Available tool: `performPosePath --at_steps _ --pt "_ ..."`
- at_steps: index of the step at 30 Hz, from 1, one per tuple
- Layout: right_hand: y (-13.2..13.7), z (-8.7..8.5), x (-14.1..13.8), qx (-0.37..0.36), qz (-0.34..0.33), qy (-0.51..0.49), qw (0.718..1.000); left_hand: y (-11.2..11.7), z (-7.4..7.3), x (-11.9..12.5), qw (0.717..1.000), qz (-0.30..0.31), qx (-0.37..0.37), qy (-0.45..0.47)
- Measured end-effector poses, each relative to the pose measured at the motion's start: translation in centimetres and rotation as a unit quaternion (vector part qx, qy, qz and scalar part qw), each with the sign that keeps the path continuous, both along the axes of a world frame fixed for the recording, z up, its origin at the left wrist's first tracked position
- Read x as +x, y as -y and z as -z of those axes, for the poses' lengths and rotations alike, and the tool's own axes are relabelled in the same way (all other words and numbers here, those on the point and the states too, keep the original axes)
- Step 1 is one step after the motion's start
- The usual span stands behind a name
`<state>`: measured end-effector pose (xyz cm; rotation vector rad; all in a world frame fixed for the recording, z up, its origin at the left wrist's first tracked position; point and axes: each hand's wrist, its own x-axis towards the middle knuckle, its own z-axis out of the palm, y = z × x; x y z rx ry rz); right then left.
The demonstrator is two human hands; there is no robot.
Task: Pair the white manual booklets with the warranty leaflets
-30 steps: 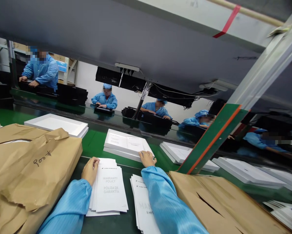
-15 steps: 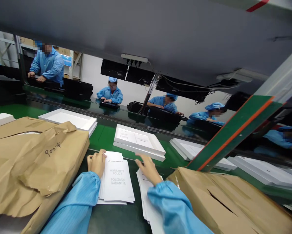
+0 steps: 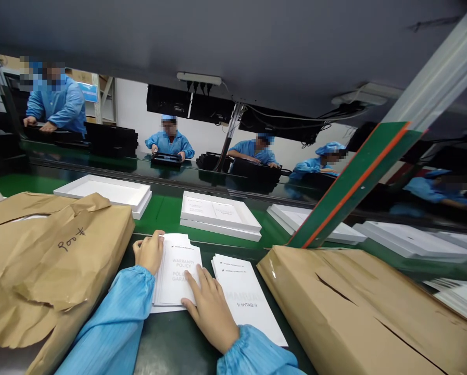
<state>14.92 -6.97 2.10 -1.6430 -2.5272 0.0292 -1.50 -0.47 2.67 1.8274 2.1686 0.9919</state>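
Observation:
A stack of white warranty leaflets [image 3: 176, 291] lies on the dark work surface in front of me. My left hand [image 3: 149, 252] is closed at its upper left edge, fingers curled and fingertips on the paper. Across the lower right part of this stack rests my right hand [image 3: 210, 302], open with fingers apart and covering some of the print. A second stack, of white manual booklets [image 3: 244, 299], lies just right of it, partly behind my right hand and sleeve.
A torn brown paper package [image 3: 61, 260] stands at left, and a brown paper-wrapped package [image 3: 346, 297] at right. Beyond are white box trays [image 3: 221, 229] on the green belt [image 3: 161, 211]. A slanted green post [image 3: 354, 187] rises at right. Several co-workers [image 3: 171, 138] sit or stand across the line.
My right hand has moved left, from above the manual booklets onto the warranty leaflets. The left hand stays at the leaflets' edge. The view has shifted slightly.

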Motion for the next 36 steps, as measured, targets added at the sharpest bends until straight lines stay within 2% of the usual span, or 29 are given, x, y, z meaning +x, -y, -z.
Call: performPosePath --at_steps 9,13,15,17,19,21,24,26,29,32,34,36 --pt "0.1 0.6 0.1 0.01 -0.008 -0.039 0.999 -0.5 0.6 -0.6 0.994 0.063 0.0 0.092" --pt "0.0 0.8 0.3 0.018 -0.013 -0.051 0.998 -0.6 0.1 -0.7 0.98 0.089 0.046 0.173" --pt "0.0 0.7 0.3 0.018 -0.014 -0.051 0.998 -0.6 -0.3 -0.5 0.955 0.128 0.07 0.257" --pt "0.0 0.6 0.2 0.015 -0.014 -0.049 0.999 -0.5 -0.7 -0.1 0.911 0.173 0.071 0.367" --pt "0.2 0.5 0.1 0.009 -0.013 -0.048 0.999 -0.4 -0.8 0.4 0.863 0.202 0.034 0.462" --pt "0.4 0.5 0.0 0.001 -0.012 -0.052 0.999 -0.3 -0.6 0.8 0.836 0.241 -0.039 0.492" --pt "0.4 0.3 0.2 -0.014 -0.017 -0.078 0.997 -0.3 0.2 1.0 0.827 0.307 -0.134 0.453" --pt "0.0 -0.2 0.8 -0.027 -0.041 -0.11 0.993 -0.5 0.9 0.9 0.83 0.298 -0.132 0.452" --pt "-1.1 -1.8 2.4 -0.017 -0.04 -0.159 0.986 -0.8 1.5 0.8 0.826 0.228 -0.085 0.508" --pt "-2.0 -3.3 4.4 -0.018 0.065 -0.116 0.991 -1.1 1.9 1.0 0.809 0.182 -0.061 0.556" --pt "-2.4 -3.7 5.4 -0.082 0.124 -0.053 0.987 -1.1 2.0 1.3 0.805 0.172 -0.052 0.565" --pt "-2.5 -3.6 6.0 -0.143 0.139 -0.006 0.98 -1.0 2.1 1.5 0.808 0.169 -0.045 0.563"
